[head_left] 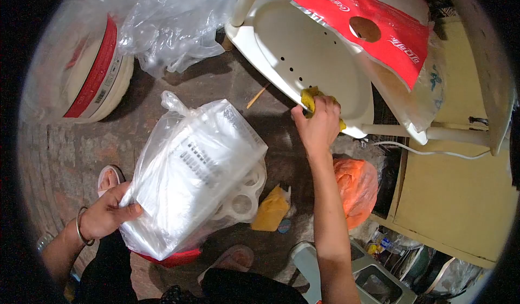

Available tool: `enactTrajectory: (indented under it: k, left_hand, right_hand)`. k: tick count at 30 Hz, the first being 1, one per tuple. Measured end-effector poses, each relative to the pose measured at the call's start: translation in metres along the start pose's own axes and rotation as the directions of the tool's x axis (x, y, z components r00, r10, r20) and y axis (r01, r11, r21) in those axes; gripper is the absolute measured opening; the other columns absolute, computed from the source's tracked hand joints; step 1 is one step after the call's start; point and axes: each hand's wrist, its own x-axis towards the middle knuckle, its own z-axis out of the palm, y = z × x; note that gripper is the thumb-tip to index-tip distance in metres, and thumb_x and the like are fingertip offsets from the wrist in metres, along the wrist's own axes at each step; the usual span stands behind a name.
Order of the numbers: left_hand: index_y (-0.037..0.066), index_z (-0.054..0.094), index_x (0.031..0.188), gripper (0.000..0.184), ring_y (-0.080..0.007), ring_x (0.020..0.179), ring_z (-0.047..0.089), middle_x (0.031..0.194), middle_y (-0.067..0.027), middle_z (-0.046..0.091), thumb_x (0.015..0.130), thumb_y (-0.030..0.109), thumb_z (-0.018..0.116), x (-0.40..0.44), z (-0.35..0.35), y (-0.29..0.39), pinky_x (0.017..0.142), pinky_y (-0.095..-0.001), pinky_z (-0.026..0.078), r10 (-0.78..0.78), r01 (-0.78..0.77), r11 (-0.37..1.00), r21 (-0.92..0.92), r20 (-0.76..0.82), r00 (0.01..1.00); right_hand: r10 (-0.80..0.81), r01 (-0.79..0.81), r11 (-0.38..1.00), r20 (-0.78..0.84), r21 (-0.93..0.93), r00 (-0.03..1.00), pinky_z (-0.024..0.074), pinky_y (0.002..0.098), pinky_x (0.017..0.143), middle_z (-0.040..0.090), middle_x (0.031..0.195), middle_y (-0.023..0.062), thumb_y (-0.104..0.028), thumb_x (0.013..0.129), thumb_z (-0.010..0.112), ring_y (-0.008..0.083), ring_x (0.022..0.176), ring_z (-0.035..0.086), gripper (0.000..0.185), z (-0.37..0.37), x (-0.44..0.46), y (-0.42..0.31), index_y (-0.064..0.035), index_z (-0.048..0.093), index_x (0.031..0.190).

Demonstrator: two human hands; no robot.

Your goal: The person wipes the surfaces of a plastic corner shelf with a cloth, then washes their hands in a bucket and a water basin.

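Note:
My left hand [111,212] is closed on the edge of a clear plastic bag [189,157], knotted at its top. Inside the bag is a white block-like pack with blurred dark print, and pale round rings show at its lower right. My right hand [319,122], fingers bent, grips a yellow cloth [310,95]. It presses the cloth against the near rim of a white plastic shelf [292,38] with small holes. A red Coca-Cola sheet [374,27] with a round hole hangs over the shelf's upper right.
A white bucket [105,82] with a red band stands left, beside crumpled clear plastic [179,27]. On the dark floor lie a yellow packet [271,209], an orange bag [355,190] and a thin stick [257,95]. A cream cabinet [449,195] and white cable [433,151] are right.

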Motion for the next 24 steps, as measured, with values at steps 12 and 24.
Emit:
enactTrajectory:
  k: [12,24]
  left_hand:
    - [-0.001,0.040,0.124,0.044,-0.0109,0.095,0.050,0.106,-0.0045,0.054,0.088,0.020,0.054,0.003,-0.002,-0.002,0.086,-0.0263,0.039,-0.033,0.034,0.999,-0.028,0.010,0.999]
    - [-0.002,0.040,0.124,0.045,-0.0112,0.093,0.050,0.105,-0.0055,0.054,0.088,0.022,0.054,0.000,-0.007,-0.005,0.085,-0.0259,0.039,0.002,-0.001,1.000,-0.024,0.019,1.000]
  right_hand:
    - [0.008,-0.012,0.996,0.050,0.089,0.999,0.0420,0.0427,0.084,0.055,0.104,0.0187,-0.035,0.070,0.062,0.0349,0.100,0.049,0.046,0.002,0.004,0.006,0.0001,0.059,0.100]
    - [0.014,-0.023,0.986,0.054,0.168,0.998,0.0417,0.0423,0.084,0.057,0.099,0.0196,-0.018,0.071,0.056,0.0365,0.095,0.052,0.032,-0.003,0.014,0.005,-0.0011,0.060,0.098]
